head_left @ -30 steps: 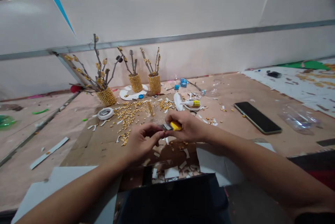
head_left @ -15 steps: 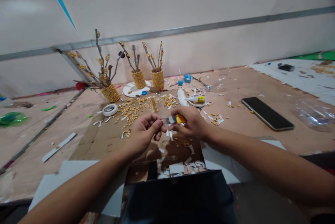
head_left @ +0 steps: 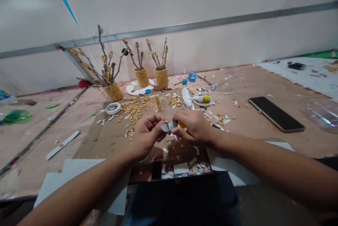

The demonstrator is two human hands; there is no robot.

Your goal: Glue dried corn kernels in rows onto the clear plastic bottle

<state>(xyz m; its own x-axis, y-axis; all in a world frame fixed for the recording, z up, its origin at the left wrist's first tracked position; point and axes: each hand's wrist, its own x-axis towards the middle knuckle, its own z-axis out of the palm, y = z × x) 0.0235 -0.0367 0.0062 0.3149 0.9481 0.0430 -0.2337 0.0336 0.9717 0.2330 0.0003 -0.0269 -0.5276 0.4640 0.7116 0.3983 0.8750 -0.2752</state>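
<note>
In my right hand (head_left: pixel 194 125) is a yellow utility knife (head_left: pixel 173 125), its blade out and pointing left across the fingertips of my left hand (head_left: pixel 149 132). Those fingers are pinched together by the blade; a tiny yellowish bit shows there, too small to name. Just beyond both hands, loose corn kernels (head_left: pixel 135 113) and white paper scraps lie on a brown cardboard sheet (head_left: pixel 97 141). A clear piece with a strip of kernels (head_left: pixel 157 103) stands behind my left hand. A glue tube with a yellow label (head_left: pixel 204 98) rests on a roll of tape behind my right hand.
Three kernel-covered pots with twigs, one of them the left pot (head_left: pixel 113 91), stand at the back. A tape roll (head_left: pixel 113 108) lies left. To the right are a phone (head_left: pixel 276 113) and a clear plastic bottle (head_left: pixel 323 113). White board pieces (head_left: pixel 52 187) lie at the front edge.
The knife blade has turned, so its flat side now shows more and its tip points lower left over my left fingertips. The whole view has shifted slightly.
</note>
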